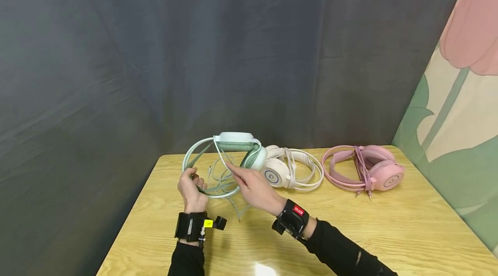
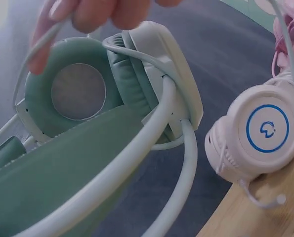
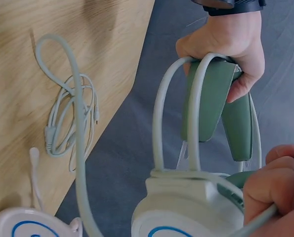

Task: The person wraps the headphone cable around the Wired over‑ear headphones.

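My left hand (image 1: 193, 191) grips the headband of a pair of mint-green headphones (image 1: 235, 137), holding them up over the left part of the table. Green padding on the ear cup (image 2: 38, 84) and a green inner strap (image 2: 72, 163) show in the left wrist view. Beside the ear cups, my right hand (image 1: 254, 187) pinches the thin cable (image 3: 258, 222). A stretch of that cable lies across the ear-cup ends. In the right wrist view, a loose coil of the same cable (image 3: 63, 123) rests on the tabletop.
White headphones (image 1: 277, 172) with their cord wound round them lie just right of the green pair. Pink headphones (image 1: 385, 176), likewise wound, lie farther right. A dark curtain (image 1: 249, 51) hangs behind the wooden table (image 1: 350, 224); a floral-patterned cloth (image 1: 459, 138) borders its right side.
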Motion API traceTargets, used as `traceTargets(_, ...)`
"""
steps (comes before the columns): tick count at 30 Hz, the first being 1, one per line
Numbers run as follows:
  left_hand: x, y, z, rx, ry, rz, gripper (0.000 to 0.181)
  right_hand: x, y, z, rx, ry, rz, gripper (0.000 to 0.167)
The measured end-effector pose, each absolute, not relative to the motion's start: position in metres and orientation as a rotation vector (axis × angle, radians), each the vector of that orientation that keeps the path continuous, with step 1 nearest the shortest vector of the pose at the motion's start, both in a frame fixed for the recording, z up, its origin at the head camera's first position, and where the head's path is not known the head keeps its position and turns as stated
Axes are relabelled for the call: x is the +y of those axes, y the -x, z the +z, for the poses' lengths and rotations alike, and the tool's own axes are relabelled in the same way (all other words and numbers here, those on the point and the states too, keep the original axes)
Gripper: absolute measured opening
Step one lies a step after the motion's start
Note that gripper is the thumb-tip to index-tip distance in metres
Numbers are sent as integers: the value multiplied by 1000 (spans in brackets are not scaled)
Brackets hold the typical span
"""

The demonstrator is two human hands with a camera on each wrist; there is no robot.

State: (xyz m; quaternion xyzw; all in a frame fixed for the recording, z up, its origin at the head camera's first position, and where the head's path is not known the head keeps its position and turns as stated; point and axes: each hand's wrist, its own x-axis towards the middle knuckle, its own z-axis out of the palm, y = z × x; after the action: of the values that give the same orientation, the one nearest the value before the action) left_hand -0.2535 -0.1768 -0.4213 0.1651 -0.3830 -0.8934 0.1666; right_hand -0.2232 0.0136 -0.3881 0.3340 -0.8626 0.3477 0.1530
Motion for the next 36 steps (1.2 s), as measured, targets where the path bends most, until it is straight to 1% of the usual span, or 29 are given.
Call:
traceTargets(6,-175,253,-423,-1107,-499,-2552,19,22,217,-402,-2439,-942,1081,38)
traceTargets(12,-181,255,-423,-1058,-515,-2614,17,25,213,-419,-2304,-889,1123,22)
traceTargets(15,-186,256,-422,-1023,-516,-2663,16,26,212,-425,-2305,-898,1110,16)
traceTargets(21,-192,255,-420,-966,-494,-2747,16,33,215,-436,-2362,-924,1104,17)
traceTargets(30,-196,253,-420,-834,-397,-2914,21,43,224,-439,-2384,-927,1111,20)
traceTargets(36,-199,252,-419,-714,-342,-3006,23,51,230,-444,-2386,-949,1222,22)
